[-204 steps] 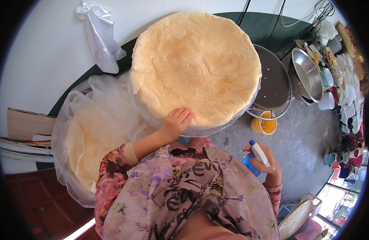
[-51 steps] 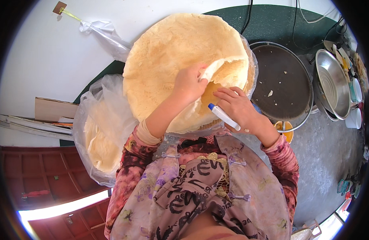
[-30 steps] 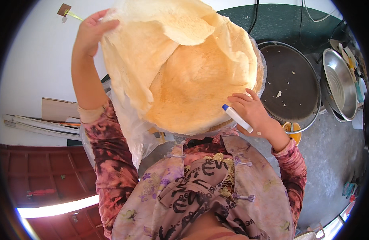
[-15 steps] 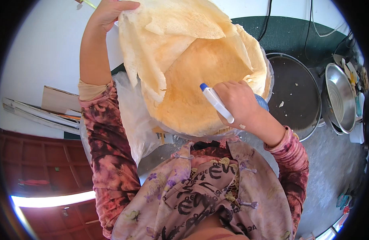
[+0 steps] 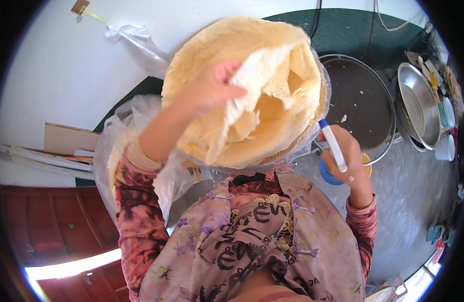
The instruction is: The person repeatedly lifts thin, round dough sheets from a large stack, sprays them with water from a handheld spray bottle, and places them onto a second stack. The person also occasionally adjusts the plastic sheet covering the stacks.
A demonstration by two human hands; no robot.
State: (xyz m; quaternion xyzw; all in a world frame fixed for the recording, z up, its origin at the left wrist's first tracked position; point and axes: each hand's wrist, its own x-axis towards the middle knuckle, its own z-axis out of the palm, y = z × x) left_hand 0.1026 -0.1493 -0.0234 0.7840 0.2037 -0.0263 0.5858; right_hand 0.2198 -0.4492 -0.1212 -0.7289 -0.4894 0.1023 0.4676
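Moved: the left hand (image 5: 211,90) had swung from the far left corner back over the stack (image 5: 191,53), bringing the sheet (image 5: 264,68) with it; the right hand (image 5: 350,151) had left the stack for its right side.
Right side: a dark round pan (image 5: 355,108) stood just beside the stack, crumbs on it, with a steel bowl (image 5: 418,103) beyond and an orange bucket (image 5: 366,160) partly behind the right hand.
Left side: a clear bag (image 5: 128,110) bulged near the stack; cardboard (image 5: 70,138) leaned past it.
Wall: a plastic bag (image 5: 136,43) hung there.
In the way: the left forearm crossed the stack's left part, and the raised sheet hid some of its middle.
Sheet: thin, cream-coloured, ragged and torn along its edge, folded up over the top of the round stack; the surface below looked toasted tan.
Left grip: thumb and fingers pinched the sheet's edge, slightly blurred.
Right grip: fingers wrapped round a spray bottle (image 5: 333,146), its blue tip pointing away from the person.
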